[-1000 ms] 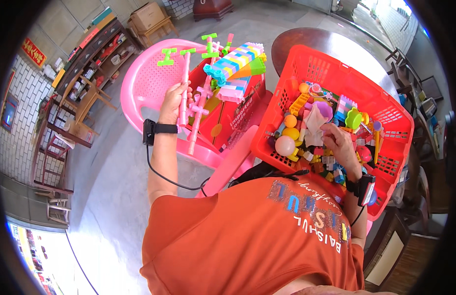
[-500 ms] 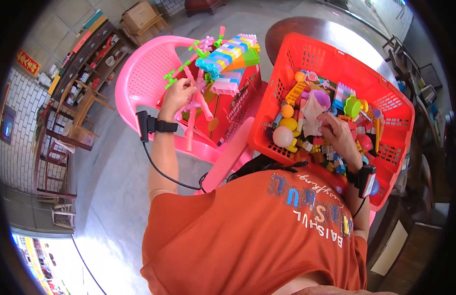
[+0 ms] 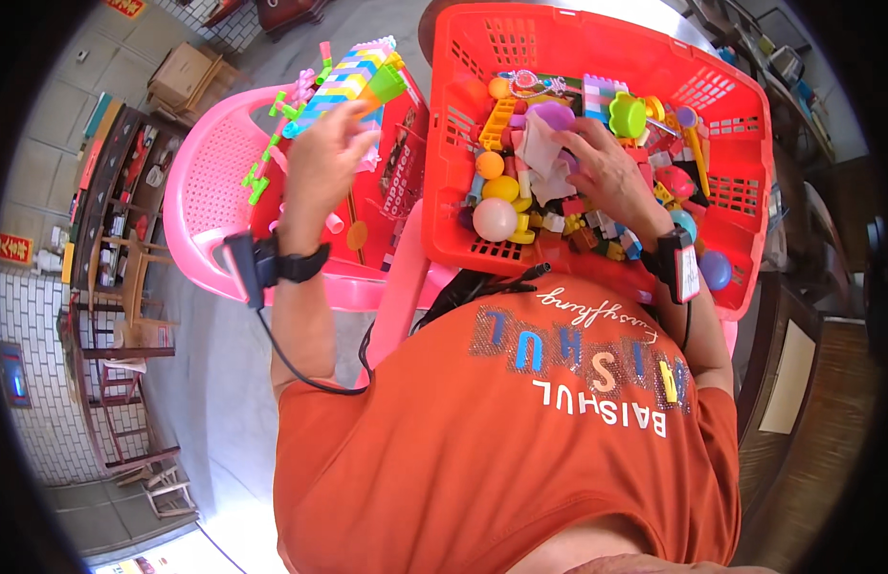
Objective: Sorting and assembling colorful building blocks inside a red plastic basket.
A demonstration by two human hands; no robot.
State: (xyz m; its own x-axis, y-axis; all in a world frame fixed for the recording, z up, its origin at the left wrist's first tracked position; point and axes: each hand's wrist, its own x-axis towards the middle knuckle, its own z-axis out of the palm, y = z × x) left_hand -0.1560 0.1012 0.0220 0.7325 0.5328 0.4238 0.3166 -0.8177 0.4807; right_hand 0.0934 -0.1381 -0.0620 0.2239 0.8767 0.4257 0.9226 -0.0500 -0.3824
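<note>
My left hand (image 3: 320,167) is raised, slightly blurred, over a red bag or box (image 3: 387,206), its fingers apart with nothing visible in them. Behind it, a pastel toy-brick block structure (image 3: 344,81) and green connector pieces (image 3: 259,182) stick up from the red container. Part of a pink tube (image 3: 334,223) shows below the hand. My right hand (image 3: 611,177) is over a red plastic basket (image 3: 597,29), fingers spread beside a crumpled white tissue or cloth (image 3: 543,158) and a purple cup (image 3: 555,116). Whether its fingertips touch the cloth is unclear.
Mixed toys fill the basket, including a pale ball (image 3: 495,220), a green flower-shaped cup (image 3: 628,115) and a yellow stick (image 3: 699,161). The red container rests on a pink plastic chair (image 3: 214,177). A dark round table (image 3: 432,29) lies behind the basket.
My left hand has let go of the pink tube pieces and lifted toward the brick structure. My right hand has moved over the cloth, fingers spreading. The whole view has shifted.
</note>
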